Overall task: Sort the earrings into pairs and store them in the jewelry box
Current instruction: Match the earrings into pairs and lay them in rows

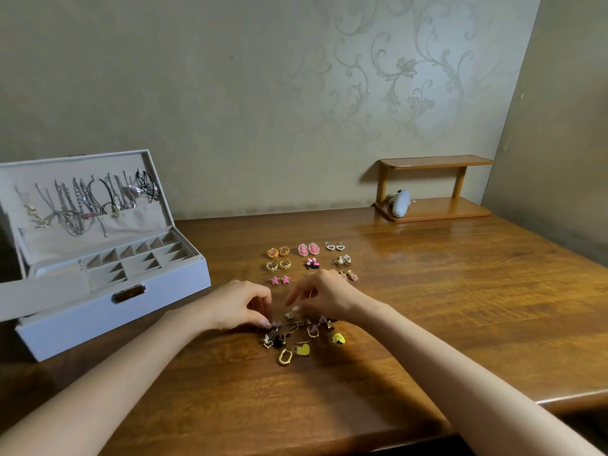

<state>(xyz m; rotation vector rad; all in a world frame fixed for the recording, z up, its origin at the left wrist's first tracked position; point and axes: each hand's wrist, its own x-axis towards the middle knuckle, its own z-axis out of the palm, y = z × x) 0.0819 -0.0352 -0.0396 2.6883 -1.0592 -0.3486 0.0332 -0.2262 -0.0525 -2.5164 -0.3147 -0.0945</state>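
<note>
A loose pile of unsorted earrings point(302, 335) lies on the wooden table point(427, 307), with yellow hearts, gold hoops and purplish flower pieces among them. Beyond it, several matched pairs point(311, 261) sit in neat rows. My left hand point(241, 304) is curled over the pile's left end, thumb and fingertips pinching a purplish flower earring point(274, 324). My right hand point(325, 296) hovers over the pile's far side with loosely bent fingers pointing down, and a small pale earring point(289, 314) lies just under them. The open grey jewelry box point(108, 307) stands to the left.
Necklaces hang in the box's raised lid point(82, 202), and its divided compartments point(138, 258) look unfilled. A small wooden shelf point(434, 189) with a white object point(401, 202) stands at the back right. The table's front edge runs close on the right.
</note>
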